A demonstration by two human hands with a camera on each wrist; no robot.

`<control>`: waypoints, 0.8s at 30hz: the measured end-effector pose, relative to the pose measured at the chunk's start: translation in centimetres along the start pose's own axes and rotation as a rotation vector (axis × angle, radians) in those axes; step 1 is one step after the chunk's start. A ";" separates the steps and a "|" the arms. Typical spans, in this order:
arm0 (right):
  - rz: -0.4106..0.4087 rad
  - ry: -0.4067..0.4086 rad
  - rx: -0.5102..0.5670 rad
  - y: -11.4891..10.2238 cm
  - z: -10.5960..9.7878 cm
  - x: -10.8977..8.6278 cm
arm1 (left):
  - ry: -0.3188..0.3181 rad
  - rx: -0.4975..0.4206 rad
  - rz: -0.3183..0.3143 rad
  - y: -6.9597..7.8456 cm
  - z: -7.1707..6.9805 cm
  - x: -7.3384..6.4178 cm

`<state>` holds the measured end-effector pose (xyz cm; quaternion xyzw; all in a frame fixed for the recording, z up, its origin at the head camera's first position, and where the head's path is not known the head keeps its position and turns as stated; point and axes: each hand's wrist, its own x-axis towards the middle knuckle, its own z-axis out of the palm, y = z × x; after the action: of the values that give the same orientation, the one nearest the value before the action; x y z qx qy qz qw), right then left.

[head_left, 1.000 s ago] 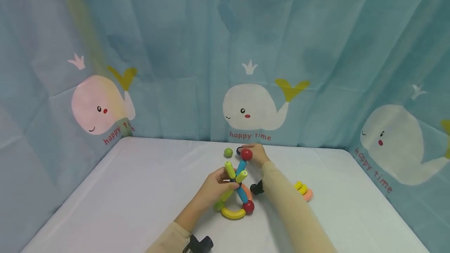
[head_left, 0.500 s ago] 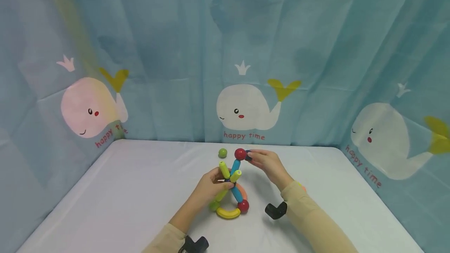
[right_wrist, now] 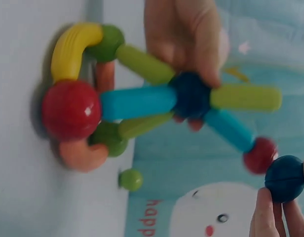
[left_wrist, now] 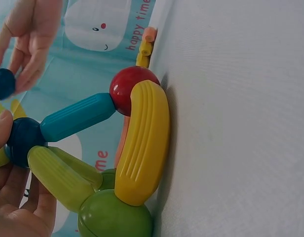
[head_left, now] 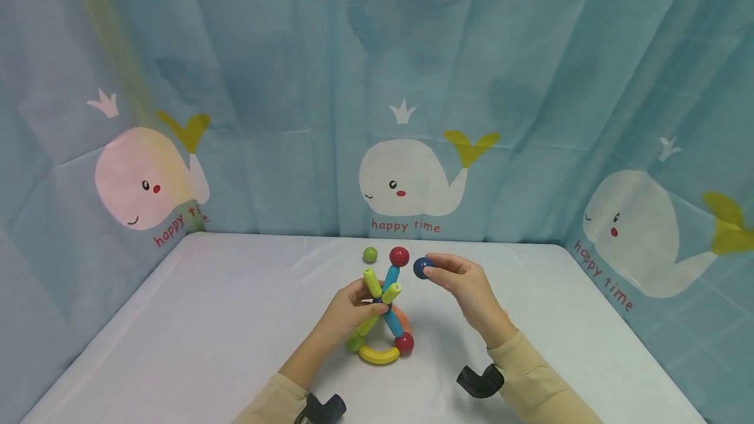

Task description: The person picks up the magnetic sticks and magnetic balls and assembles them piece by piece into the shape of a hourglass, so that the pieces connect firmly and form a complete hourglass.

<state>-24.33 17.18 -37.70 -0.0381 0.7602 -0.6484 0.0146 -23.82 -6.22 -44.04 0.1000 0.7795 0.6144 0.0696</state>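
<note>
My left hand [head_left: 346,309] holds a magnetic stick-and-ball structure by its central dark blue ball [left_wrist: 24,142]. Blue rods [left_wrist: 79,117] and lime rods [head_left: 372,283] fan out from that ball. Its base has a red ball [head_left: 404,343], green balls [left_wrist: 115,217] and curved yellow [head_left: 379,355] and orange [right_wrist: 82,154] pieces. Another red ball [head_left: 399,256] tops the upper blue rod. To the right of it, my right hand [head_left: 468,286] pinches a separate dark blue ball [head_left: 421,267] in the air between thumb and fingers. In the head view, a small gap separates these two balls.
A loose green ball [head_left: 370,254] lies behind the structure on the white table [head_left: 235,319]. Spare curved yellow and orange pieces [left_wrist: 145,47] lie to the right, mostly hidden by the right arm in the head view. Black wrist mounts [head_left: 480,381] stick out from both sleeves.
My right hand has brought the dark blue ball from the back of the table, past the top red ball, to its right side. The left hand keeps its hold on the structure.
</note>
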 end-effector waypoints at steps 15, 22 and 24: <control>-0.220 -0.053 -0.021 -1.7 1.6 -2.2 | -0.004 0.013 0.034 -0.2 -0.1 0.0; -0.357 -0.074 -0.071 -1.7 2.1 -2.6 | -0.001 -0.004 0.038 -0.2 0.0 -0.1; -0.388 -0.062 -0.088 -1.6 2.2 -2.6 | 0.001 -0.009 0.042 -0.1 0.0 -0.2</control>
<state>-21.48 14.97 -36.52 -0.2042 0.7655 -0.6037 -0.0889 -23.67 -6.29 -44.18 0.1159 0.7745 0.6193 0.0567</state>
